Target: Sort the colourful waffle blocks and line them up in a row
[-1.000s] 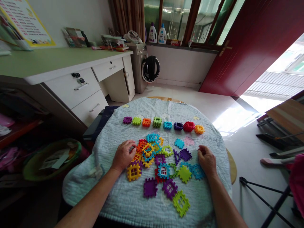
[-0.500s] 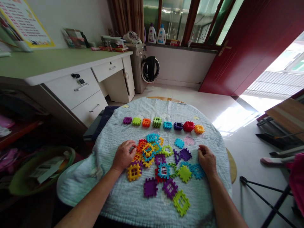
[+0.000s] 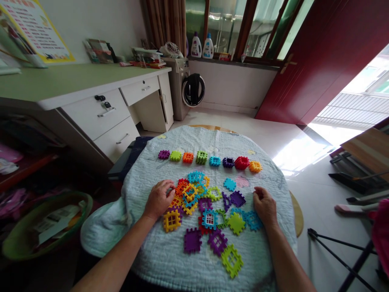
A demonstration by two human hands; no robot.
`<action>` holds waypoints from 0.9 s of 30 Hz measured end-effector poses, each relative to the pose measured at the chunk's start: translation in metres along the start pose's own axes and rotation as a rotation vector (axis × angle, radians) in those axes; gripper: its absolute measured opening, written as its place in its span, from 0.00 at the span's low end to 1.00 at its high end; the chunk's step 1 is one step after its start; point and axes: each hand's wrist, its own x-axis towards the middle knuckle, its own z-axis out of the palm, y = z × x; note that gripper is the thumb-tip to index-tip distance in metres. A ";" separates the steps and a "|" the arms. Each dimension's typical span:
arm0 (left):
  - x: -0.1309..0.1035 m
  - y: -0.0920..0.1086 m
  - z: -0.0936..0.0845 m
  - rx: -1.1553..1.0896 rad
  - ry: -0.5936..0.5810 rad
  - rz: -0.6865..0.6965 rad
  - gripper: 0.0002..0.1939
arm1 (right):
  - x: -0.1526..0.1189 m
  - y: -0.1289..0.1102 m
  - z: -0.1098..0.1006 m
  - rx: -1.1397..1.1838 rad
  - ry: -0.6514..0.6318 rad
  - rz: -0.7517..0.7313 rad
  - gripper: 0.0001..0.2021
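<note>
A round table surface is covered by a pale blue-green crinkled fabric cloth [image 3: 164, 259]. A person's two bare hands rest on it, well apart.

The left hand [image 3: 159, 198] lies toward the left edge, palm down, fingers loosely bent with the thumb apart; nothing shows in its hold. Its fingertips come right beside a heap of notched, seemingly plastic square pieces in red, orange, yellow and blue [image 3: 190, 198]. The right hand [image 3: 265, 205], toward the right edge, has its fingers curled under, so whether it holds anything cannot be told. A blue notched square frame [image 3: 251, 215] lies just beside it.

Other loose flat pieces spread between the hands and toward the near edge, where a lime-green square window frame [image 3: 232, 259] lies closest. Across the far part of the surface stands a row of small coloured notched blocks [image 3: 201, 157].

The heap's pieces overlap and tilt, so pulling one from below could make those above slide. The cloth looks loose and rumpled at the left edge; a forearm dragging on it might shift the row. A sleeve or wrist sweeping back could push the lime-green frame off the near edge. Beside the right hand, an outward nudge could send the blue frame rightward.
</note>
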 end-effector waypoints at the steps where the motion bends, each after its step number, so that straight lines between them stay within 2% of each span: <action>1: 0.000 0.000 0.000 0.001 -0.002 0.001 0.05 | 0.000 -0.001 0.000 0.001 -0.001 0.003 0.18; 27: 0.000 0.004 -0.002 -0.003 0.004 -0.014 0.05 | -0.001 -0.004 -0.002 -0.014 -0.003 0.019 0.19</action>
